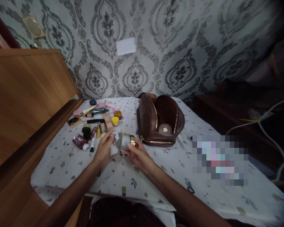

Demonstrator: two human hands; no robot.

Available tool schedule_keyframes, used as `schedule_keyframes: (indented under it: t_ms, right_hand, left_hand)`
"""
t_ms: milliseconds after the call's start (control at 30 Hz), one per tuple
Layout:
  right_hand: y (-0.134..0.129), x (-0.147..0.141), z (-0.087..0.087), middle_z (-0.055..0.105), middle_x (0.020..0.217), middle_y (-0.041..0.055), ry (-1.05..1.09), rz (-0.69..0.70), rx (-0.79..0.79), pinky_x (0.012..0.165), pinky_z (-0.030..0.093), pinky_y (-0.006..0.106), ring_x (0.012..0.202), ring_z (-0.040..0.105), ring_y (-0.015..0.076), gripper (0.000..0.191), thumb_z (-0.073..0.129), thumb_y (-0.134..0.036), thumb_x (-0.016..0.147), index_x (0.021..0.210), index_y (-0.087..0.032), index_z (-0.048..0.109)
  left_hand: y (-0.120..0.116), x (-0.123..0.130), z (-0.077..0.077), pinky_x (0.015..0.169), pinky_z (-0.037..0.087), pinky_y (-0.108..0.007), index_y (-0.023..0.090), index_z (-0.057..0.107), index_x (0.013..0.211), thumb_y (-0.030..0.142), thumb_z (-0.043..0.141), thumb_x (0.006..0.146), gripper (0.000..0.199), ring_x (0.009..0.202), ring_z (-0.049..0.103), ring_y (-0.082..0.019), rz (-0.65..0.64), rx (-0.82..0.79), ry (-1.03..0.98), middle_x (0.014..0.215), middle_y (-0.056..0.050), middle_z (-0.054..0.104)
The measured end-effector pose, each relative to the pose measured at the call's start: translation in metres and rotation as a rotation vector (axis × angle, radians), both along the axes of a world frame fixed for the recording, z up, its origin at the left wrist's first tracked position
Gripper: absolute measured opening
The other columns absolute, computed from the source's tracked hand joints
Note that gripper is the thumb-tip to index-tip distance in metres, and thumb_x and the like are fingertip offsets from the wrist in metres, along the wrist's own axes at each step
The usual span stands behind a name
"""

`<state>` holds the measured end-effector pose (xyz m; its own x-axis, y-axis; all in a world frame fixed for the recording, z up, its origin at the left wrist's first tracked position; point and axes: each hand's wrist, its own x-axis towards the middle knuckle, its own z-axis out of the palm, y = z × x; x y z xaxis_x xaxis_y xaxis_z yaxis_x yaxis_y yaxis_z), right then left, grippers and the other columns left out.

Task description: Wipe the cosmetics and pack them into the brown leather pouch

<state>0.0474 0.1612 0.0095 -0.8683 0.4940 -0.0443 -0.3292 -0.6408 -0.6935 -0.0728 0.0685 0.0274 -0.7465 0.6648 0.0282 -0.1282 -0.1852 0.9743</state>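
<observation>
Holding a small jar between them, both hands meet just above the bed, right in front of the person. The jar lies on its side, so its long way runs left to right. Its gold lid points to the right, toward the open brown bag.

The right hand is curled around the lid end from below, fingers shut on it. The left hand is closed on a white cloth and presses it against the other end of the jar (the cloth hides that end, so I cannot tell what it looks like). Both hands touch the jar, one at each end.

The bag sits just past the jar, up and to the right, so the right hand is the nearer one to it. A bunch of makeup things lies spread on the sheet to the left, closer to the left hand.
</observation>
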Motion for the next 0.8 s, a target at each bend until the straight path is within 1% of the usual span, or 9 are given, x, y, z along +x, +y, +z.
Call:
schedule_keyframes:
  t_ms: [67,167,300,400,500,567,667,733,800]
  right_hand:
    - [0.001,-0.001,-0.001,0.070,0.102,-0.0010,0.002,-0.021,-0.020,0.076,0.056,0.027,0.088,0.065,0.0135,0.036,0.086,-0.031,0.065,0.094,-0.023,0.067]
    - [0.002,-0.002,-0.004,0.071,0.095,-0.0008,0.014,-0.035,-0.052,0.068,0.055,0.024,0.080,0.065,0.0123,0.033,0.086,-0.033,0.066,0.090,-0.021,0.068]
    - [0.003,-0.004,-0.010,0.072,0.089,0.0000,-0.013,-0.037,-0.089,0.060,0.053,0.022,0.072,0.065,0.0120,0.036,0.086,-0.034,0.066,0.093,-0.020,0.067]
    - [0.004,-0.005,-0.011,0.073,0.089,0.0002,-0.045,-0.042,-0.102,0.057,0.053,0.021,0.071,0.065,0.0122,0.037,0.088,-0.033,0.064,0.092,-0.020,0.066]
    - [0.004,-0.005,-0.009,0.073,0.085,-0.0003,-0.035,-0.030,-0.149,0.057,0.053,0.020,0.067,0.064,0.0106,0.035,0.088,-0.034,0.065,0.089,-0.019,0.068]
    - [0.006,-0.004,-0.008,0.072,0.082,-0.0003,-0.036,0.006,-0.225,0.057,0.053,0.019,0.065,0.063,0.0100,0.034,0.086,-0.037,0.068,0.091,-0.018,0.069]
    - [0.010,-0.004,-0.009,0.073,0.082,0.0009,-0.036,0.081,-0.334,0.058,0.052,0.019,0.065,0.063,0.0102,0.037,0.079,-0.046,0.075,0.096,-0.018,0.070]
    - [0.012,-0.003,-0.011,0.072,0.081,0.0011,-0.022,0.130,-0.354,0.058,0.051,0.019,0.066,0.063,0.0103,0.040,0.074,-0.052,0.078,0.099,-0.018,0.069]
    - [0.014,-0.003,-0.013,0.071,0.079,0.0008,-0.008,0.165,-0.350,0.057,0.050,0.019,0.066,0.063,0.0106,0.043,0.072,-0.056,0.078,0.099,-0.018,0.068]
  left_hand:
    - [-0.003,0.002,0.003,0.085,0.046,-0.027,0.019,0.068,0.104,0.044,0.069,0.080,0.034,0.094,0.063,-0.018,-0.023,-0.046,0.155,0.103,-0.003,0.071]
    - [-0.008,0.003,0.004,0.086,0.047,-0.028,0.019,0.065,0.108,0.039,0.063,0.085,0.031,0.095,0.063,-0.019,-0.046,-0.079,0.328,0.103,-0.004,0.070]
    - [-0.015,0.006,0.005,0.086,0.048,-0.029,0.019,0.066,0.111,0.031,0.056,0.090,0.027,0.098,0.063,-0.020,-0.042,-0.110,0.519,0.108,-0.005,0.070]
    - [-0.020,0.009,0.007,0.094,0.047,-0.032,0.020,0.066,0.116,0.026,0.052,0.093,0.028,0.110,0.063,-0.022,-0.043,-0.148,0.674,0.117,-0.007,0.070]
    - [-0.025,0.011,0.009,0.102,0.044,-0.036,0.021,0.066,0.116,0.021,0.050,0.095,0.027,0.123,0.057,-0.023,-0.095,-0.125,0.876,0.130,-0.010,0.065]
    - [-0.028,0.010,0.007,0.107,0.042,-0.039,0.022,0.066,0.116,0.015,0.047,0.095,0.028,0.129,0.053,-0.022,-0.144,-0.078,1.041,0.134,-0.010,0.062]
    - [-0.031,0.009,-0.001,0.112,0.037,-0.042,0.022,0.062,0.118,0.007,0.045,0.093,0.034,0.137,0.045,-0.022,-0.193,-0.007,1.245,0.140,-0.012,0.056]
    - [-0.031,0.008,-0.007,0.111,0.038,-0.042,0.021,0.062,0.117,0.004,0.043,0.093,0.034,0.138,0.042,-0.022,-0.170,-0.008,1.290,0.145,-0.013,0.049]
    - [-0.030,0.009,-0.011,0.109,0.040,-0.042,0.021,0.063,0.110,0.004,0.043,0.093,0.032,0.137,0.043,-0.023,-0.104,-0.030,1.271,0.148,-0.013,0.044]
